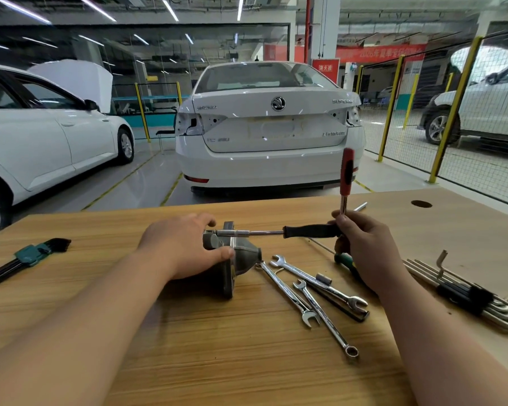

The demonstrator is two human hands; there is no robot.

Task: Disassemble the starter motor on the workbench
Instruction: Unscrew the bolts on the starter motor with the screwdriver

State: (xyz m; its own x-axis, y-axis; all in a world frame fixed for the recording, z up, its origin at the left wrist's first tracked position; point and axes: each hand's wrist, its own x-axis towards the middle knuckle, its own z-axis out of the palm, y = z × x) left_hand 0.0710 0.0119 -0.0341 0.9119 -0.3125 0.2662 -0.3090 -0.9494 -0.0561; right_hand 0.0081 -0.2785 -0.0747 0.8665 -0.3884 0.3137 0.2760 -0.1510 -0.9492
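Head view: the left hand (pixel 185 247) is clasping the starter motor (pixel 241 260) (probably heavy and rigid, its housing the sound hold) while the right hand (pixel 364 244) is gripping a socket driver (pixel 310 231).

Starter motor (pixel 244 257) body under left hand (pixel 182 244); right hand (pixel 367 244) covers T-handle wrench (pixel 308 230) joint, most of green screwdriver (pixel 343 258).

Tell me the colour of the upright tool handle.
Red with a black stripe, on the upright handle; head view.

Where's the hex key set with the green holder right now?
Head view: the green-holder hex key set lies at the far left of the workbench, well left of the left hand holding the starter motor.
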